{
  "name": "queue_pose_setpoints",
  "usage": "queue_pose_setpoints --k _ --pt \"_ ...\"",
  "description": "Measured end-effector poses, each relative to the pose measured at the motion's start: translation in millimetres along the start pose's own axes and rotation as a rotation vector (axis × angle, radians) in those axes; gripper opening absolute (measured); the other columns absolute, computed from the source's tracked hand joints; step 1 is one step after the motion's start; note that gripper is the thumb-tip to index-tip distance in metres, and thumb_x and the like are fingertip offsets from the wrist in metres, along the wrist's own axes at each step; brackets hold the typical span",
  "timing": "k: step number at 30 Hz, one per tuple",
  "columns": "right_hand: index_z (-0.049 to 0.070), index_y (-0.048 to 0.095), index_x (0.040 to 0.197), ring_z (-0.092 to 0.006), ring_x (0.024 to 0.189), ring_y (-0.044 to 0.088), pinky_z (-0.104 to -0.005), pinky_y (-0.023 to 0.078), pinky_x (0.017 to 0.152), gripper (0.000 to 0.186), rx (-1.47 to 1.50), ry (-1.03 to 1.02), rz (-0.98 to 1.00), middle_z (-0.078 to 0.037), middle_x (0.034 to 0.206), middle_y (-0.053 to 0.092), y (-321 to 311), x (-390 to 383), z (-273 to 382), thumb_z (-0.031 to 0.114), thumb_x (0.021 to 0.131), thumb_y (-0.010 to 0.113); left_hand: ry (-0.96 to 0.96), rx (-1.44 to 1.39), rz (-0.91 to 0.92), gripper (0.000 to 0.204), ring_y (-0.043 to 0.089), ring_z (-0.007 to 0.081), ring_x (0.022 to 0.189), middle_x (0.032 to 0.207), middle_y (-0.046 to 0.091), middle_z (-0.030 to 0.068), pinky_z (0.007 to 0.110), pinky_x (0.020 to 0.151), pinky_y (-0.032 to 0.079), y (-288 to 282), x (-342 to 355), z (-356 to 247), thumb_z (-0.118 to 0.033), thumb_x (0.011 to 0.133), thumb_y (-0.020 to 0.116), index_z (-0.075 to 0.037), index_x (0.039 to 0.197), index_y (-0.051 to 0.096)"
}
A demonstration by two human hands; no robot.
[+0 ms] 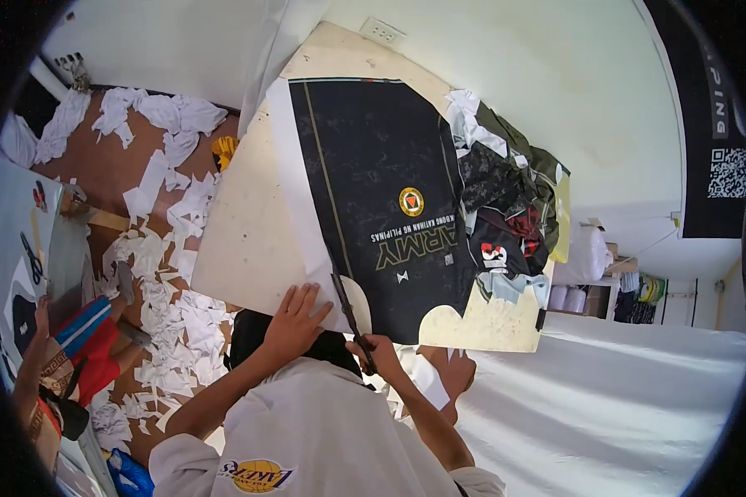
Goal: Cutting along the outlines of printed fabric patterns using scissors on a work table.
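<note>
A black printed fabric panel [369, 157] lies on a pale board [236, 219], with gold stripes, gold lettering and a round yellow emblem. A white margin [294, 166] runs along its left side. My left hand [294, 319] rests flat with fingers apart on the near end of this margin and the board. Closed around the handles of dark scissors [351, 319] is my right hand [375, 356]. The blades point away from me, at the border between white margin and black print near the panel's lower left corner. Curved cuts shape the panel's near edge.
Crumpled dark, red and white fabric pieces [506, 199] are heaped on the board's right side. White scraps [182, 331] litter the brown floor at left. Another person's arm [33, 364] reaches to a grey table [37, 215] with other scissors [31, 258]. White sheeting [605, 398] spreads at right.
</note>
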State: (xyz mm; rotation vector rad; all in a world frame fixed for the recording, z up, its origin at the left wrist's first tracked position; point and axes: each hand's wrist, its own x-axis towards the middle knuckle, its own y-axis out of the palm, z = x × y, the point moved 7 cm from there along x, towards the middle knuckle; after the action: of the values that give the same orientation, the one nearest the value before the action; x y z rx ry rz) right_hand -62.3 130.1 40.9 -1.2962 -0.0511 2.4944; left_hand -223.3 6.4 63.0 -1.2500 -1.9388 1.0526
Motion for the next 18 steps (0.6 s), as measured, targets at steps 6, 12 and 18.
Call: queue_pose_setpoints --k 6,12,18 --pt "0.005 0.059 0.079 -0.0083 0.047 0.05 -0.0243 0.039 0.045 0.035 0.08 -0.041 0.026 0.001 0.057 0.053 6.1 17.7 14.1 0.035 0.092 0.072 0.002 -0.011 0.006 0.057 0.035 0.0347 0.142 0.149 0.04 0.0198 0.052 0.119 0.023 0.1 -0.6 -2.0 -0.026 0.082 0.069 -0.016 0.137 0.055" --pt "0.007 0.06 0.071 -0.0094 0.046 0.051 -0.0244 0.04 0.044 0.044 -0.023 -0.017 -0.035 0.002 0.056 0.052 8.3 13.6 11.1 0.045 0.085 0.078 -0.023 -0.025 0.011 0.057 0.036 0.0346 0.141 0.149 0.041 0.0197 0.051 0.119 0.023 2.0 -1.2 0.8 -0.026 0.082 0.07 -0.015 0.136 0.056" --pt "0.006 0.059 0.069 -0.0101 0.044 0.051 -0.0259 0.04 0.044 0.044 0.028 -0.019 0.004 0.0 0.053 0.053 7.7 18.6 26.9 0.042 0.088 0.076 0.005 -0.026 0.015 0.055 0.036 0.0354 0.141 0.148 0.042 0.0202 0.051 0.119 0.023 -1.6 -3.9 1.4 -0.026 0.083 0.069 -0.014 0.135 0.057"
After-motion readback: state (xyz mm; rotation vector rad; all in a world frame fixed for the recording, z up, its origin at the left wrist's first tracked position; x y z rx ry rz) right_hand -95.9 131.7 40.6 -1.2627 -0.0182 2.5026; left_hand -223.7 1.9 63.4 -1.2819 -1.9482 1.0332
